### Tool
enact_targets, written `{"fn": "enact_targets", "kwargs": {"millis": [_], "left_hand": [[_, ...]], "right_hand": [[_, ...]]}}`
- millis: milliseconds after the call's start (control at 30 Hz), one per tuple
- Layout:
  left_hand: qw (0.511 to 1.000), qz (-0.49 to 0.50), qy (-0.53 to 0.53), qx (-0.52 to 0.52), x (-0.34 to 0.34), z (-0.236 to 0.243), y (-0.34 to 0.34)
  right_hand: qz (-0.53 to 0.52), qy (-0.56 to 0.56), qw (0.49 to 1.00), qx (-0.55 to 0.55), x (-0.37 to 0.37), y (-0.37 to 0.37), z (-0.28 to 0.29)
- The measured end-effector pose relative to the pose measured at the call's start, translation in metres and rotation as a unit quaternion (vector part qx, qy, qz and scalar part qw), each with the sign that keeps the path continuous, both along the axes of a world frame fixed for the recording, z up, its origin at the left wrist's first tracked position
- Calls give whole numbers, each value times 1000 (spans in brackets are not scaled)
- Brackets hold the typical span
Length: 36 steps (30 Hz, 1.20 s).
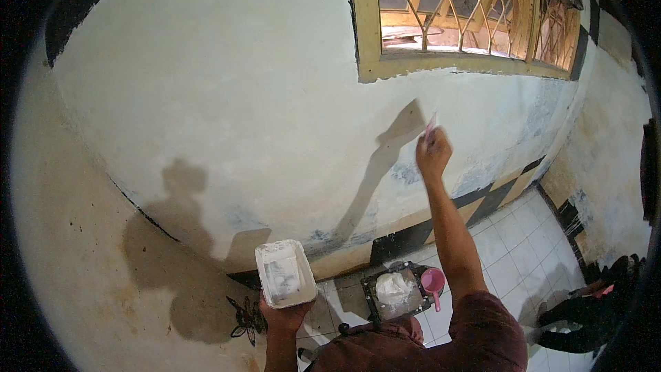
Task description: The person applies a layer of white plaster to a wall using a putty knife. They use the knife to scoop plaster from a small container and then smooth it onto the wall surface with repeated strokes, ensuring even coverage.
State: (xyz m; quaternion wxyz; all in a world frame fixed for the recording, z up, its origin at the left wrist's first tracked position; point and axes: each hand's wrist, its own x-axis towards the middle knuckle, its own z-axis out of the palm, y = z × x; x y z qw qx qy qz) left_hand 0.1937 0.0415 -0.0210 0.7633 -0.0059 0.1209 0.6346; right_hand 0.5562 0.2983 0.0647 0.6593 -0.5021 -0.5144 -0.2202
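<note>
My left hand [286, 314] grips a white rectangular tub [308, 281] from below. White paste is smeared over the inside and rim of the tub. Stretched forward and up, my right hand [434, 156] is closed around a thin, pinkish flat scraper [432, 125]. The scraper is small and partly blurred, held up at the pale wall [275, 96] under the window; whether its edge touches the wall I cannot tell. Fresh white coating covers much of that wall, with bluish-grey patches lower down.
A yellow-framed window [372, 62] with a metal grille is at the upper right. Below me, a black stand [372, 308] holds a white heap [394, 289] and a pink dipper [432, 280]. A person in dark clothes [582, 313] is at right on the white tiled floor [506, 244].
</note>
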Motion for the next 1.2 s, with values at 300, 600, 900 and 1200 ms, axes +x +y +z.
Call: {"fn": "enact_targets", "kwargs": {"millis": [300, 600, 900, 1200], "left_hand": [[1000, -21, -5, 14, 4, -12, -1], [858, 63, 489, 146, 18, 4, -11], [985, 11, 161, 57, 22, 2, -4], [992, -78, 95, 33, 20, 2, 26]], "right_hand": [[195, -141, 958, -156, -153, 53, -24], [419, -159, 873, -192, -222, -71, -37], [555, 590, 554, -191, -137, -131, -24], [503, 484, 623, -354, -145, -192, -62]]}}
